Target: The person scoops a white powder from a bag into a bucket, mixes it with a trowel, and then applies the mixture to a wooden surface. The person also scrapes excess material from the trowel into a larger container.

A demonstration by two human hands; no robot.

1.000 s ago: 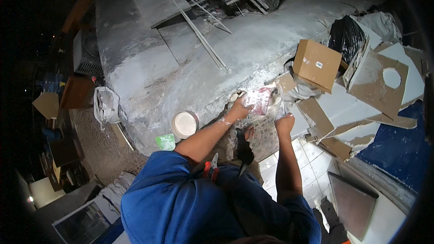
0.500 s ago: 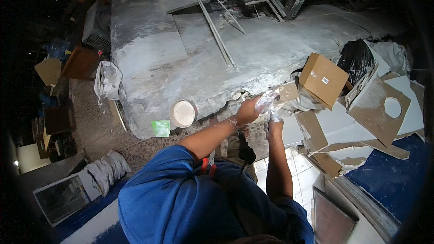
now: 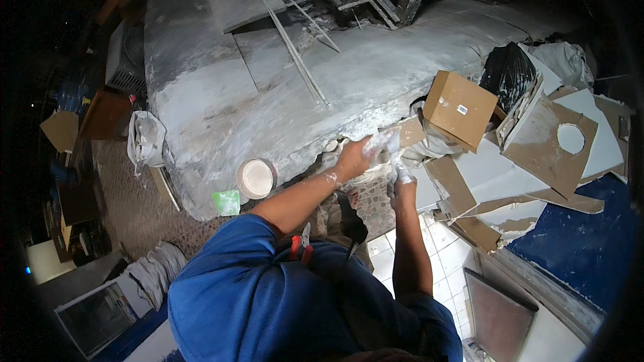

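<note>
My left hand (image 3: pixel 354 155) is closed on a white-smeared object (image 3: pixel 380 142) that is hard to make out, at the broken edge of the grey slab (image 3: pixel 282 47). My right hand (image 3: pixel 402 186) grips a white-coated tool (image 3: pixel 400 169), perhaps a scraper, pointing up toward that object. A round tub with pale contents (image 3: pixel 256 179) stands left of my left forearm, beside a green flat piece (image 3: pixel 225 203). Pliers with red handles (image 3: pixel 301 248) show at my waist.
A cardboard box (image 3: pixel 459 107), black bag (image 3: pixel 504 74) and torn boards (image 3: pixel 550 137) pile up at right. Long thin strips (image 3: pixel 295 57) lie on the slab. A white sack (image 3: pixel 145 141) stands left. White tiles (image 3: pixel 439 248) and a framed panel (image 3: pixel 500 312) are at lower right.
The pinkish face of the object in my left hand has turned out of sight. My right hand and tool have moved left, close under that object. The view has shifted slightly.
</note>
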